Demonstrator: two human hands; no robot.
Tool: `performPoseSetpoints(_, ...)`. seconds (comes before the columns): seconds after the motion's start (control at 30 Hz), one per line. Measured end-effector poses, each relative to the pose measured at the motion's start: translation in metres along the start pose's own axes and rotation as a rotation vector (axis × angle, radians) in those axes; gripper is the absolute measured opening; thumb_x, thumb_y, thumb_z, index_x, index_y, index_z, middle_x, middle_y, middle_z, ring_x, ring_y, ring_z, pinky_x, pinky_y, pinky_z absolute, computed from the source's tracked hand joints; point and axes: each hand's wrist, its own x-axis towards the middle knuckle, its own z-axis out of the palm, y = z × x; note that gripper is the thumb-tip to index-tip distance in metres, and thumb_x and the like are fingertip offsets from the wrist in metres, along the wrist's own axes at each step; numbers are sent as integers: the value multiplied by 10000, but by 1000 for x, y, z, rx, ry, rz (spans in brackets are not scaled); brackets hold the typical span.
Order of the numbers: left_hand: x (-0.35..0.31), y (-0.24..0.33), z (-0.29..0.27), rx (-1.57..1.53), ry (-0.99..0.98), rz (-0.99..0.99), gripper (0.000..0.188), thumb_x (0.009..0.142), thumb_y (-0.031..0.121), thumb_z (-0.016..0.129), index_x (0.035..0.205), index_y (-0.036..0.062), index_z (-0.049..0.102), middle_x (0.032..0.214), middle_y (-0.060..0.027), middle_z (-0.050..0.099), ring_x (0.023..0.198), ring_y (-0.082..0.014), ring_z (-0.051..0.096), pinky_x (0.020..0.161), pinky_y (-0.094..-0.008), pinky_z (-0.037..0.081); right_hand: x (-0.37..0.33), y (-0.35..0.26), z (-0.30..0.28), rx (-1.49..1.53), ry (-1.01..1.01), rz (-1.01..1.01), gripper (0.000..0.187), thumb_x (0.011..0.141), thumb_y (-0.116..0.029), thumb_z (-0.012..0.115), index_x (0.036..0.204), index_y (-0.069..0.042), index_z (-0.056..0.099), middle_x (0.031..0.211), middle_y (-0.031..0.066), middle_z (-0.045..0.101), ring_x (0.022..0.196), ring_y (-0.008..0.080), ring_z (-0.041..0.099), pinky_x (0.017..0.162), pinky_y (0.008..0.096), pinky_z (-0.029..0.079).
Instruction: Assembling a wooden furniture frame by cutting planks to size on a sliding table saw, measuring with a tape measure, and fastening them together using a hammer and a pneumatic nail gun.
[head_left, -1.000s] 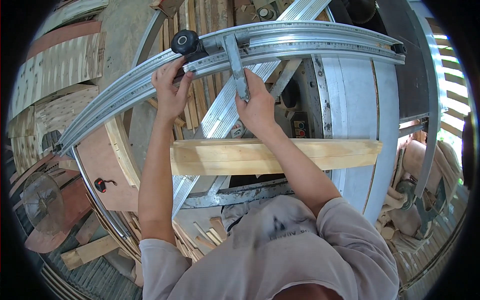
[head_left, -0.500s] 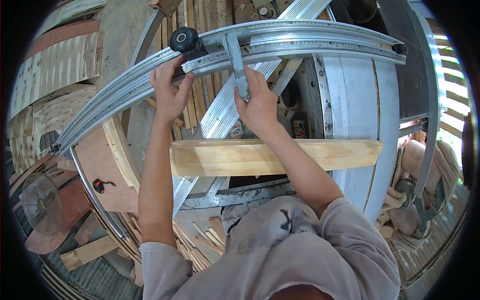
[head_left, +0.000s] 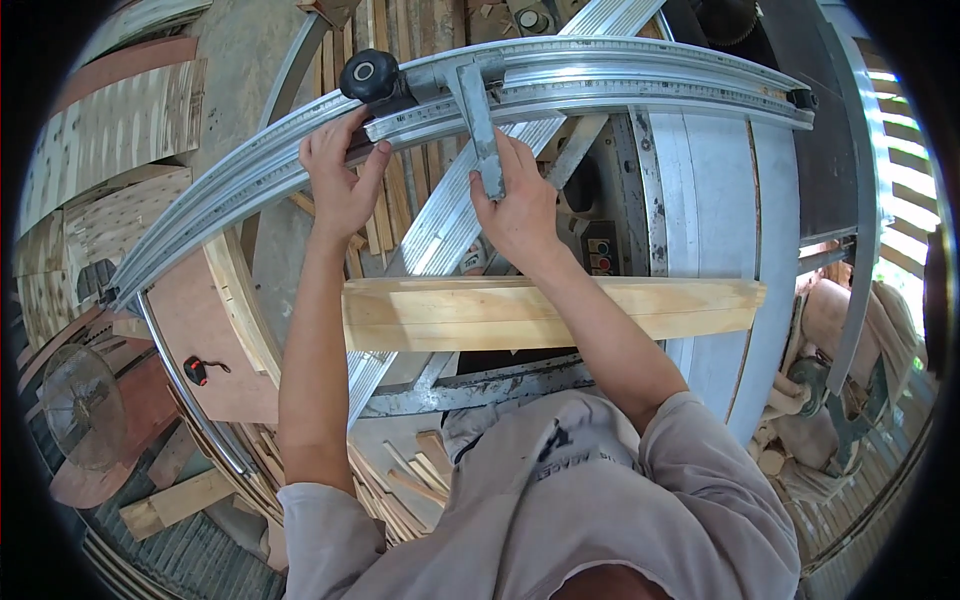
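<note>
A long aluminium fence rail with measuring scales runs across the far side, bent by the lens. On it sits a sliding stop with a black knob and a grey metal arm hanging toward me. My left hand grips the rail's near edge just below the knob, thumb and fingers either side of a dark part. Closed around the lower end of the grey arm is my right hand. A pale wooden board lies crosswise beneath my right forearm, untouched by either hand.
A saw table stands at the right, with a circular blade beyond. A control box sits under the rail. At left are wood panels, a tape measure and a fan. Wood strips lie below.
Both hands keep their holds. The grey arm's lower end and my right hand have shifted very slightly to the right. My torso has moved a little.
</note>
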Motion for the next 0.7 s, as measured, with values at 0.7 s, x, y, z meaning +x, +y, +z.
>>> performPoseSetpoints(0.7,0,0,3,17,16,6,419,844,231,664,1223,70,583,1083,-68,628,1049,-231,516,994,-390,255,2,-1,-1,-3,-3,8,531,852,-160,634,1329,-13,454,1199,181,552,947,367,631,768,434,532)
